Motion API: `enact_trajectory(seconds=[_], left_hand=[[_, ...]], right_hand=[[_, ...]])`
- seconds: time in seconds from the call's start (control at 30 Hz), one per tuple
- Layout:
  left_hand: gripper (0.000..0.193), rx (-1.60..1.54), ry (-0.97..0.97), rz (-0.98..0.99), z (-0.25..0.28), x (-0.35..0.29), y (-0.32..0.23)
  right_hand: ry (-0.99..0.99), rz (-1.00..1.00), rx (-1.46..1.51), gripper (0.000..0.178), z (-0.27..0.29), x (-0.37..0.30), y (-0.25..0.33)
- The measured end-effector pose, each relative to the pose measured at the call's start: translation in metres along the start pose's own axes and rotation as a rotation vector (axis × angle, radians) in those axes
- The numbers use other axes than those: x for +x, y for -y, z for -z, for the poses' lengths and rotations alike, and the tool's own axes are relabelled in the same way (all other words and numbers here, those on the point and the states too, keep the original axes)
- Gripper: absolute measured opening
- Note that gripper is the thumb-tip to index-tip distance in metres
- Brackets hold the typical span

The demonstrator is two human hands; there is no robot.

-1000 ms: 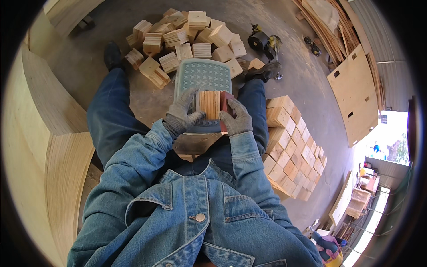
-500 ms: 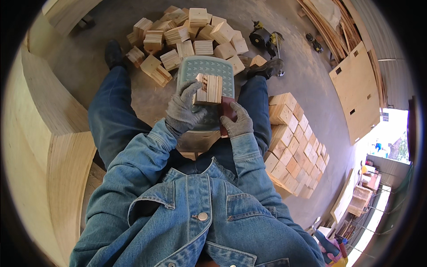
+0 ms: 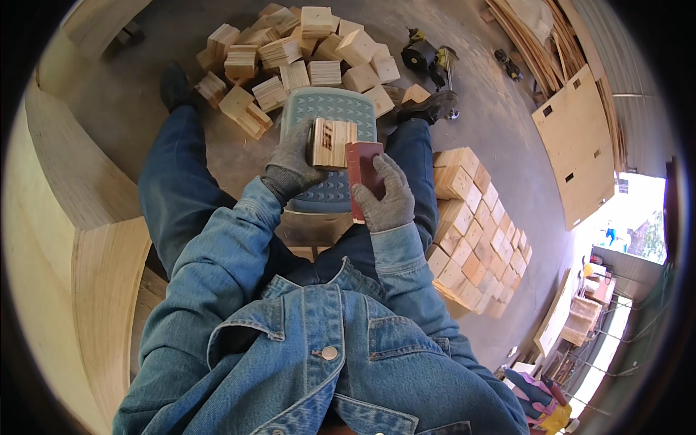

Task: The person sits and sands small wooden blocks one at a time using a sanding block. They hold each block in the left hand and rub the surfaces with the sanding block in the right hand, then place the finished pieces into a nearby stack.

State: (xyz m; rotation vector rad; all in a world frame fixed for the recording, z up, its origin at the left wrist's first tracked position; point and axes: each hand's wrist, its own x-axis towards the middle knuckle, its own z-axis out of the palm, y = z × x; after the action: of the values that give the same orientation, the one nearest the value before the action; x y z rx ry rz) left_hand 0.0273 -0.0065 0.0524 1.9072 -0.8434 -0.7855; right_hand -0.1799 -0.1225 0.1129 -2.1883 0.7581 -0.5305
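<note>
A pale green plastic stool point(image 3: 330, 109) stands between the knees. Above it, the gloved left hand point(image 3: 293, 165) has its fingers wrapped around a wooden block point(image 3: 331, 143), long axis across. The right hand point(image 3: 384, 197) grips a red sanding block point(image 3: 362, 170), upright, touching the wooden block's right end.

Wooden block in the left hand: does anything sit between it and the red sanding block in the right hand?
Nothing visible. The left hand holds the wooden block right beside the red sanding block gripped by the right hand, above the grey-green stool.
</note>
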Motion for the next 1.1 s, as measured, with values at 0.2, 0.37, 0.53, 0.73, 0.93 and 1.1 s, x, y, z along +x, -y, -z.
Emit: enact_trajectory(seconds=[0.2, 0.37, 0.53, 0.73, 0.93, 1.1], left_hand=[[0.123, 0.402, -0.193, -0.31, -0.011, 0.003, 0.031], [0.112, 0.089, -0.136, -0.213, -0.015, 0.005, 0.035], [0.11, -0.282, -0.107, -0.255, -0.031, 0.006, 0.059], [0.115, -0.31, -0.092, -0.24, -0.039, 0.011, 0.06], [0.122, -0.095, -0.183, -0.238, -0.038, 0.016, 0.07], [0.115, 0.237, -0.264, -0.294, -0.028, 0.012, 0.043]], right_hand=[[0.013, 0.303, -0.375, 0.062, -0.013, -0.005, 0.015], [-0.016, 0.294, -0.42, 0.055, -0.015, 0.009, 0.015], [0.028, 0.335, -0.51, 0.054, -0.03, 0.059, 0.011], [0.135, 0.111, -0.623, 0.069, -0.054, 0.136, 0.011], [0.214, 0.091, -0.67, 0.071, -0.049, 0.108, 0.021], [0.2, 0.193, -0.632, 0.073, -0.019, 0.025, 0.03]])
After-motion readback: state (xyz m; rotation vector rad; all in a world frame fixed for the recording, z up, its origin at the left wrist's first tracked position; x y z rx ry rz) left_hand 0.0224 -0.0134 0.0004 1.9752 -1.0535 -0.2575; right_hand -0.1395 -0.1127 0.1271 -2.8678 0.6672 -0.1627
